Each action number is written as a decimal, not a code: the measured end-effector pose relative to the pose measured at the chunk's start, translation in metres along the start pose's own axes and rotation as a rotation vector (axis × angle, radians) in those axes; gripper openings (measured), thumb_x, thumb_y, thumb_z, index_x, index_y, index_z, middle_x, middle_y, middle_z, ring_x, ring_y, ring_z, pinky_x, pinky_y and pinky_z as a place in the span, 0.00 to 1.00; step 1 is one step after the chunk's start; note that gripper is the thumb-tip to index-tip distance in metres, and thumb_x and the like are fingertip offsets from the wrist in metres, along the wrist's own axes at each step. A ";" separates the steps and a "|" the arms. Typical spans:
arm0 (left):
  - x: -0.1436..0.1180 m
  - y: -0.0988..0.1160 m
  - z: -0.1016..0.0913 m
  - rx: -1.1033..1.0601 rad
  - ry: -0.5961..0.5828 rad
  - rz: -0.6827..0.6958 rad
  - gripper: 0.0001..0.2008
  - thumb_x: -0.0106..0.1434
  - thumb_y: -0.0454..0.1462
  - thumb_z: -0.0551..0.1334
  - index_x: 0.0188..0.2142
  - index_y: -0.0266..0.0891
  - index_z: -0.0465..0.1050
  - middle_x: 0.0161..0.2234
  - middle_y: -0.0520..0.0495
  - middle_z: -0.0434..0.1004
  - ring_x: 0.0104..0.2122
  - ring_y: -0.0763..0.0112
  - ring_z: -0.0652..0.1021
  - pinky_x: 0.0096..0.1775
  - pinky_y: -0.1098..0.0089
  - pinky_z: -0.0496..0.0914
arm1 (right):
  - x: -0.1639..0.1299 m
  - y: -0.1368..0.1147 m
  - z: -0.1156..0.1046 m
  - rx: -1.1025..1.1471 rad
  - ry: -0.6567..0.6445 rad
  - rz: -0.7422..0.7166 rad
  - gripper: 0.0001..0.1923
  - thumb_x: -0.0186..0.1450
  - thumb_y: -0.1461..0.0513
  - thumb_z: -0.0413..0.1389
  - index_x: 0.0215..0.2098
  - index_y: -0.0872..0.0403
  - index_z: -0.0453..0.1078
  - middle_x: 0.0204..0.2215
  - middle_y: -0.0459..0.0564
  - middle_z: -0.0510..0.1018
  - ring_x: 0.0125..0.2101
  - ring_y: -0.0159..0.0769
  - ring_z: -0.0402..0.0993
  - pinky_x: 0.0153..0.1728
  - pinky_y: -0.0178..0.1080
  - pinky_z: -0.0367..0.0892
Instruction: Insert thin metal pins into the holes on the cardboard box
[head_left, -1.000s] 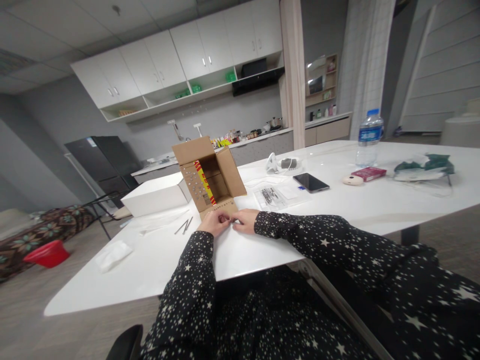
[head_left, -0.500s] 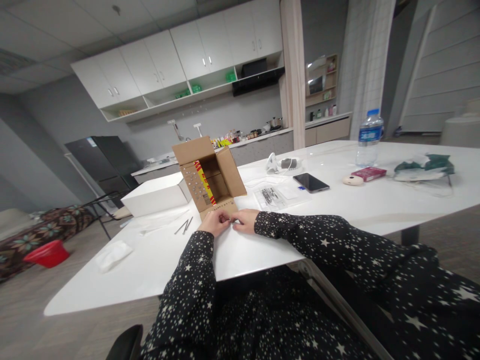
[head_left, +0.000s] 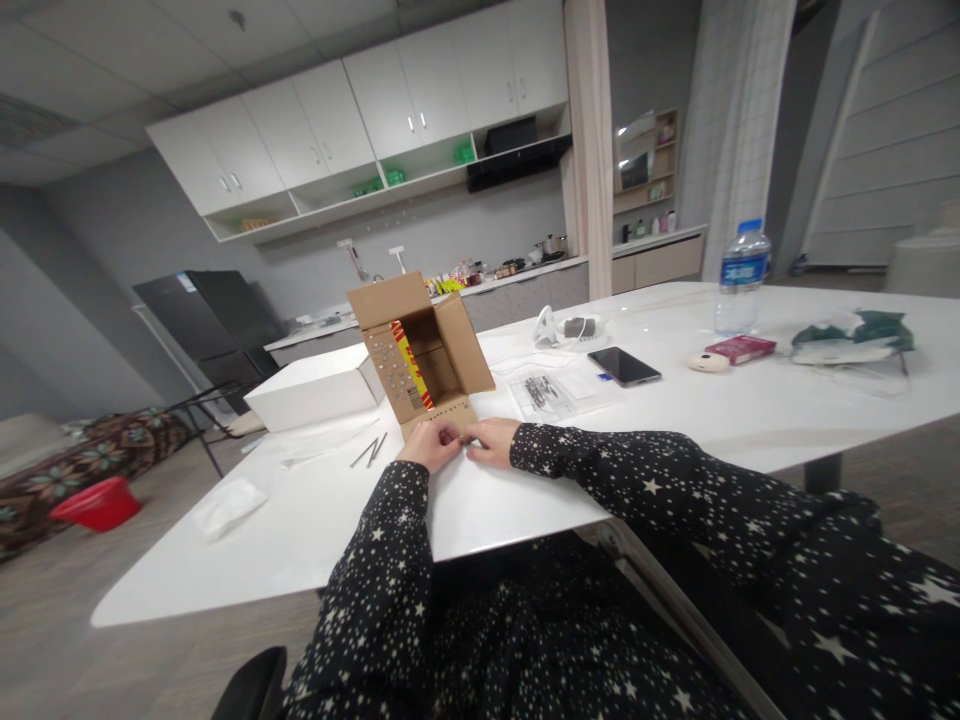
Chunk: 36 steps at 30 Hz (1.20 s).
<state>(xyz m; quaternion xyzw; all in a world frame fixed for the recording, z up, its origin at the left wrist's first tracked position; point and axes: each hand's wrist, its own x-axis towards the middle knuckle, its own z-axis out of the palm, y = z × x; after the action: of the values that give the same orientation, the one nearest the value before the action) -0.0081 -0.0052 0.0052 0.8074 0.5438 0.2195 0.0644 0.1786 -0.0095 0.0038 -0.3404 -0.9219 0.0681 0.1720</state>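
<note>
An open cardboard box point(head_left: 442, 365) lies on its side on the white table, its mouth facing me. Small pale studs dot its left flap, and a row of dark specks runs along the near flap point(head_left: 450, 412). At that near flap's edge, my left hand point(head_left: 431, 444) and my right hand point(head_left: 492, 441) meet with fingertips almost touching. Both hands have fingers drawn together in a pinch. Whatever is between them is too small to make out. A pair of metal tweezers or thin tools point(head_left: 369, 451) lies left of my left hand.
On the table point(head_left: 337, 540) stand a white box point(head_left: 311, 392) at left and a water bottle point(head_left: 742, 280) at right. A phone point(head_left: 624, 366), a clear plastic packet point(head_left: 547, 394), a pink pack point(head_left: 741, 348) and a crumpled tissue point(head_left: 229, 508) lie around.
The view has shifted very slightly. My hands stay together at the box's near flap, with only slight finger movement.
</note>
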 end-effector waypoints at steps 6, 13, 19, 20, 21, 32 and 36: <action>0.000 0.002 -0.001 0.016 0.018 -0.011 0.11 0.53 0.41 0.58 0.28 0.37 0.75 0.24 0.49 0.75 0.24 0.72 0.71 0.29 0.72 0.64 | -0.001 0.000 -0.001 0.009 0.013 -0.001 0.17 0.60 0.58 0.50 0.45 0.54 0.70 0.32 0.51 0.78 0.32 0.39 0.73 0.31 0.36 0.63; 0.001 0.004 -0.001 -0.039 0.129 -0.067 0.08 0.54 0.39 0.57 0.29 0.37 0.71 0.25 0.49 0.75 0.26 0.72 0.73 0.31 0.71 0.66 | 0.000 0.002 0.002 0.002 0.020 -0.001 0.16 0.60 0.58 0.50 0.44 0.54 0.71 0.31 0.50 0.78 0.32 0.38 0.73 0.31 0.35 0.62; 0.000 0.007 -0.005 -0.075 0.265 -0.065 0.08 0.54 0.39 0.56 0.33 0.38 0.70 0.25 0.51 0.73 0.24 0.75 0.70 0.31 0.72 0.66 | 0.003 0.004 0.004 0.010 0.017 0.025 0.17 0.60 0.57 0.50 0.44 0.54 0.71 0.30 0.50 0.77 0.31 0.38 0.73 0.30 0.35 0.61; 0.001 0.006 -0.006 -0.082 0.297 -0.058 0.08 0.54 0.38 0.56 0.33 0.38 0.70 0.26 0.51 0.73 0.24 0.75 0.70 0.31 0.72 0.66 | 0.003 0.004 0.005 0.011 0.018 0.026 0.17 0.60 0.57 0.50 0.44 0.54 0.71 0.29 0.50 0.77 0.31 0.38 0.73 0.30 0.35 0.61; 0.001 0.006 -0.006 -0.086 0.330 -0.052 0.08 0.54 0.38 0.56 0.33 0.38 0.69 0.27 0.51 0.72 0.24 0.75 0.70 0.31 0.72 0.66 | 0.003 0.004 0.005 0.012 0.017 0.026 0.17 0.60 0.57 0.50 0.44 0.54 0.71 0.29 0.50 0.77 0.31 0.38 0.73 0.30 0.34 0.61; 0.001 -0.002 -0.015 -0.036 0.659 -0.182 0.08 0.55 0.37 0.55 0.32 0.38 0.71 0.30 0.48 0.72 0.29 0.71 0.71 0.37 0.69 0.68 | 0.002 0.005 0.009 0.023 0.030 0.062 0.15 0.60 0.58 0.51 0.43 0.54 0.72 0.30 0.49 0.77 0.33 0.36 0.72 0.32 0.34 0.60; -0.003 -0.003 -0.018 -0.027 0.708 -0.230 0.10 0.54 0.37 0.55 0.33 0.38 0.72 0.32 0.47 0.72 0.30 0.70 0.72 0.39 0.67 0.68 | 0.002 0.006 0.009 0.029 0.029 0.052 0.15 0.59 0.58 0.51 0.43 0.54 0.72 0.31 0.49 0.77 0.33 0.36 0.72 0.32 0.34 0.60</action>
<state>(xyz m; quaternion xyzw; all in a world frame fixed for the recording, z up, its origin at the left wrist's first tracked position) -0.0190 -0.0087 0.0194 0.6142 0.6165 0.4838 -0.0927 0.1776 -0.0038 -0.0054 -0.3626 -0.9091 0.0811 0.1885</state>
